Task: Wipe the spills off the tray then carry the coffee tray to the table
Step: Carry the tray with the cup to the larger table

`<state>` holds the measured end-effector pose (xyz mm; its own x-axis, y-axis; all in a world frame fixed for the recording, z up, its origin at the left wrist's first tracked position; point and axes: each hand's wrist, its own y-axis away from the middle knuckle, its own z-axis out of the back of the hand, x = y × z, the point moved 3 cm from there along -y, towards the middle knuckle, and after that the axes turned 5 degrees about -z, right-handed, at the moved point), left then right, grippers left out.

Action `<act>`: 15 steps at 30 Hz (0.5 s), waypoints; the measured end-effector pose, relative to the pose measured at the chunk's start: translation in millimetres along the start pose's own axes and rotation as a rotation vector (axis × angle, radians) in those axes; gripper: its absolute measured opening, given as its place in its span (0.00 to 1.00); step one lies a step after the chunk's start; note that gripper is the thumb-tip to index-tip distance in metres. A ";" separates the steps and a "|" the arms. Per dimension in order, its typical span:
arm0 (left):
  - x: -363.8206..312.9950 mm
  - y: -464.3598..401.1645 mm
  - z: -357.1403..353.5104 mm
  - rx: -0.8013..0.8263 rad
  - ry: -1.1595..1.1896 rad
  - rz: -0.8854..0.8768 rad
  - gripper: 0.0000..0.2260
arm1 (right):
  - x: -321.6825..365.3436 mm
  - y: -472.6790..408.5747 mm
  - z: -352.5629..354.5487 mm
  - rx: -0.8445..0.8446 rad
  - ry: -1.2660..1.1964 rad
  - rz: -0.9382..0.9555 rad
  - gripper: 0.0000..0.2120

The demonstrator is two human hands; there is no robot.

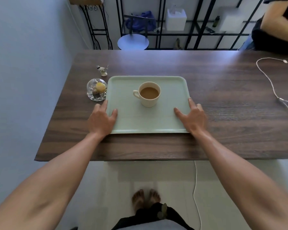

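A pale green tray (126, 117) lies flat on the dark wooden table (223, 100), close to its near edge. A cream cup of milky coffee (149, 95) stands upright in the middle of the tray. My left hand (101, 120) grips the tray's near left side, thumb on the tray surface and fingers along the outer rim. On the near right side, my right hand (192, 117) holds the tray in the same way. I see no spill marks on the tray surface and no cloth.
A glass dish (97, 91) with a yellow item touches the tray's left edge, and a small bird figurine (102, 70) stands behind it. A white cable (271, 82) loops at the table's right. Another person (276, 27) sits at the far right. A round stool (133, 42) stands beyond the table.
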<state>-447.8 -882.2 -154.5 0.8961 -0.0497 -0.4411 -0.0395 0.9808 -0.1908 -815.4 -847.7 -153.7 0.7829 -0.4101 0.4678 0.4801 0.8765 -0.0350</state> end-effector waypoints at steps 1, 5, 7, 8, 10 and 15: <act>1.0 -4.5 -3.1 0.003 -0.009 0.003 0.28 | 0.6 -4.5 -2.9 0.001 0.011 -0.002 0.41; 4.9 -17.2 -13.3 -0.002 -0.046 -0.007 0.27 | 3.9 -19.5 -10.9 0.000 0.043 0.013 0.41; 6.7 -22.6 -16.6 -0.011 -0.050 -0.014 0.27 | 5.3 -25.6 -14.3 -0.001 0.063 0.014 0.40; 7.4 -25.3 -17.6 -0.016 -0.047 -0.014 0.27 | 5.8 -28.0 -15.7 -0.007 0.068 0.011 0.40; 8.5 -29.8 -19.2 -0.024 -0.036 -0.012 0.27 | 6.8 -31.2 -18.4 -0.023 0.064 0.014 0.40; 9.3 -34.2 -21.9 -0.037 -0.032 -0.015 0.27 | 7.7 -36.2 -21.8 -0.048 0.072 0.025 0.41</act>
<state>-447.8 -920.4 -171.2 0.9102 -0.0576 -0.4101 -0.0421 0.9723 -0.2300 -818.1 -888.1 -168.1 0.8203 -0.4073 0.4015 0.4775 0.8741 -0.0890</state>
